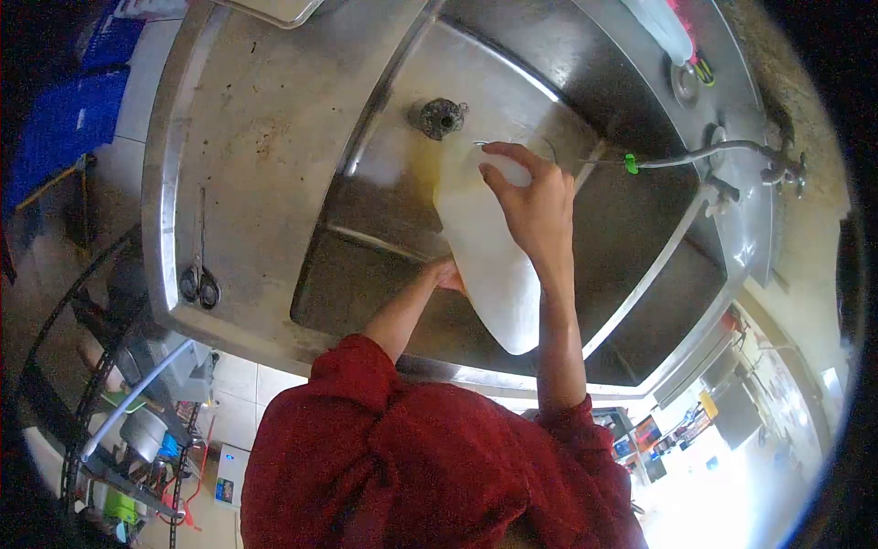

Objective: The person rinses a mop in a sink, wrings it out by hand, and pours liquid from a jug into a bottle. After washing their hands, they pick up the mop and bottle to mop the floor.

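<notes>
A smooth white object [489, 247], perhaps a container, is tilted over the metal sink [366, 206]. My left hand [445, 274] grips its lower left edge, with most fingers hidden behind it. Over its upper part, my right hand [530, 201] is bent with thumb and forefinger curled towards each other. A thin shiny line shows by the forefinger tip, too small to identify. The dark round drain piece [441, 118] lies beyond the white object's upper end. Yellowish colour shows along that object's left side.
Scissors [200, 274] lie on the left metal counter [256, 174]. A tap [782, 166] with a hose and green clip [631, 164] reaches in from the right. Blue crates [69, 128] stand at the far left, and a dark rack [101, 366] at the lower left.
</notes>
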`<state>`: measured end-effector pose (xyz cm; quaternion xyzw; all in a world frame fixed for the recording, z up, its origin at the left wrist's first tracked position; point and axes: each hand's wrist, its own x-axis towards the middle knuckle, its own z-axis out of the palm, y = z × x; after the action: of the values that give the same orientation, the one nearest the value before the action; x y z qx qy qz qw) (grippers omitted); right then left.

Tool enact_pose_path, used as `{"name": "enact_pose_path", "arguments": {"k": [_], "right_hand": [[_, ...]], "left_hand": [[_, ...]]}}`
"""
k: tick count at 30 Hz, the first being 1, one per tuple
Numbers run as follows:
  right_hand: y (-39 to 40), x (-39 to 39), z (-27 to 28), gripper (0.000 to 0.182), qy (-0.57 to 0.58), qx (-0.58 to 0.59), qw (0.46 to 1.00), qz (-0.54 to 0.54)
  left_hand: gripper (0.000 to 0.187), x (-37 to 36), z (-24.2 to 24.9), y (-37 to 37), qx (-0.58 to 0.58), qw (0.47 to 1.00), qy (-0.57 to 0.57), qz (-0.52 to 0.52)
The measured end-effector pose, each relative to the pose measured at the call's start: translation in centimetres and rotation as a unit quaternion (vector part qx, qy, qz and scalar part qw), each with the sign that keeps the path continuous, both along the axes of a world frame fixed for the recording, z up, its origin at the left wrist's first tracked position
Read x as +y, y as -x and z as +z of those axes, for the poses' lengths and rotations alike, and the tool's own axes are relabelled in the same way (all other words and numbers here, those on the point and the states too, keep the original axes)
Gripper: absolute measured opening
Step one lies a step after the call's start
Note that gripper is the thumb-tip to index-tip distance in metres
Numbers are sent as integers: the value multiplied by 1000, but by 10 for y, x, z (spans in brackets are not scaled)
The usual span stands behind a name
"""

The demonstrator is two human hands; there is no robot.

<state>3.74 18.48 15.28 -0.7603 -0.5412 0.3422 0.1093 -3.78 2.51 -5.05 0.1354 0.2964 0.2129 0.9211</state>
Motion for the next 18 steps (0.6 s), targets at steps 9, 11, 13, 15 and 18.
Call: {"name": "enact_pose_path", "arguments": {"k": [9,11,13,15,18], "right_hand": [[0,0,1,22,-15,0,1000,-6],[0,-1,2,22,-3,2,1000,-13],[0,0,1,22,-19,-3,1000,-7],[-3,-2,-5,22,-45,-2,999,3],[-4,-4,-6,22,-59,3,998,9]], "left_hand": [[40,-1,-1,1,1,1000,-5,-2],[40,-1,-1,1,1,1000,-6,-5],[40,-2,-1,0,-1,1000,-5,-5],[40,-3,-2,0,2,1000,-6,-7],[40,-3,-2,-1,3,1000,-7,-8]]}}
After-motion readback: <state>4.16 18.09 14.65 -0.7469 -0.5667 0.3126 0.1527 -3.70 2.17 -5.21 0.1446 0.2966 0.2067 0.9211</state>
